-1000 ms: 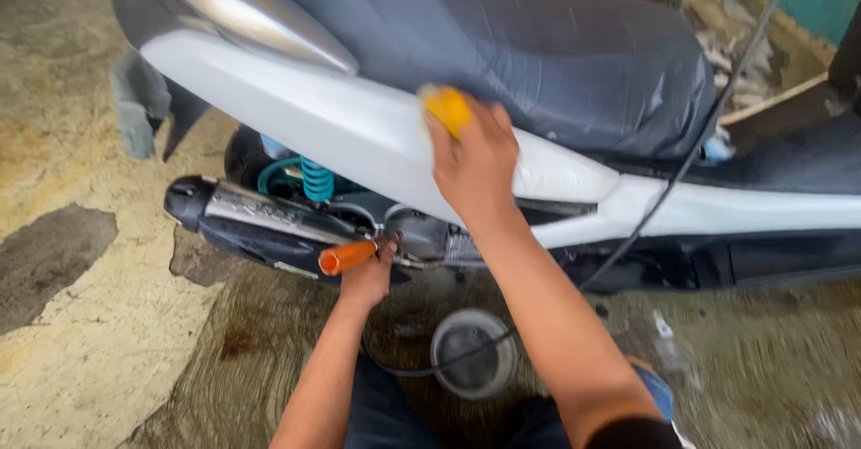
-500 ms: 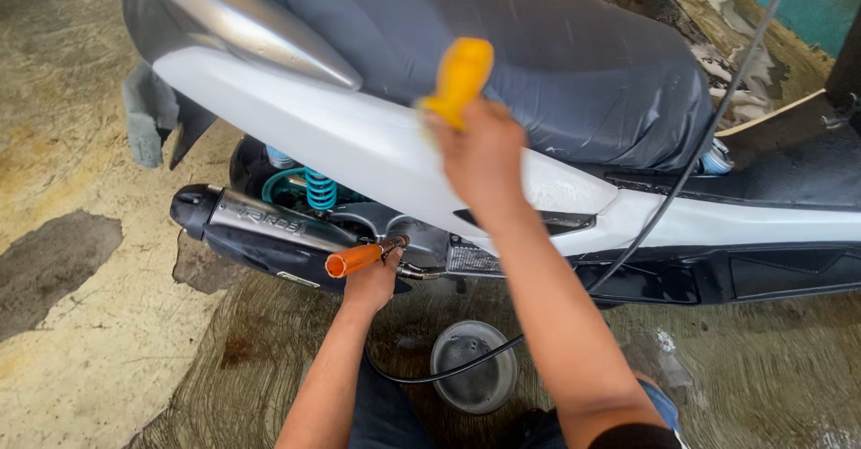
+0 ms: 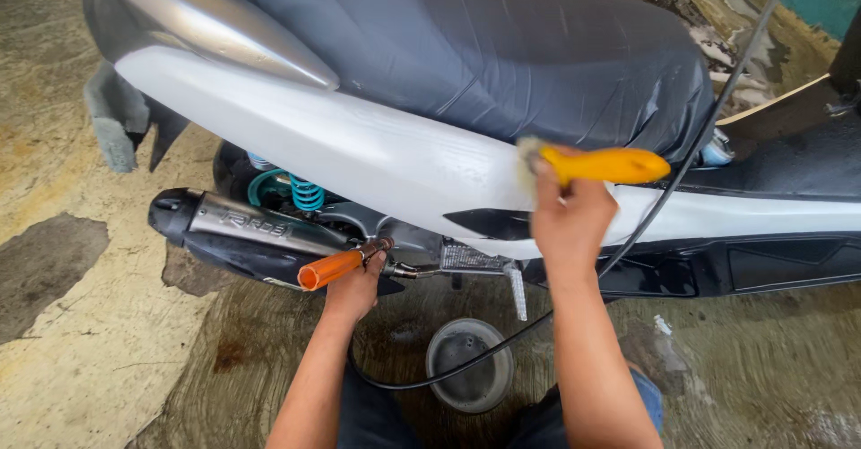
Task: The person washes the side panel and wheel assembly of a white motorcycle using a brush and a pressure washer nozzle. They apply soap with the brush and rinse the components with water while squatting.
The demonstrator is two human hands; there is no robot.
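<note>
A white scooter (image 3: 359, 148) with a dark blue-grey seat (image 3: 466, 45) stands side-on in front of me. My right hand (image 3: 569, 220) grips a yellow-handled brush (image 3: 605, 165) and presses its head against the white side panel just under the seat. My left hand (image 3: 354, 287) holds a spray nozzle with an orange tip (image 3: 332, 268), pointed left beside the black and silver exhaust (image 3: 233, 225). A black hose (image 3: 448, 373) runs from the nozzle down across the floor.
A round grey floor drain cover (image 3: 471, 364) lies on the wet concrete below the scooter. A teal shock spring (image 3: 305, 193) shows behind the exhaust. A thin black hose (image 3: 708, 135) crosses the seat's right end. A small clear bottle (image 3: 668, 346) lies at the right.
My right hand has moved the brush to the right and down along the white panel, and the yellow handle has swung from upright to lying level. My left hand with the nozzle has barely shifted.
</note>
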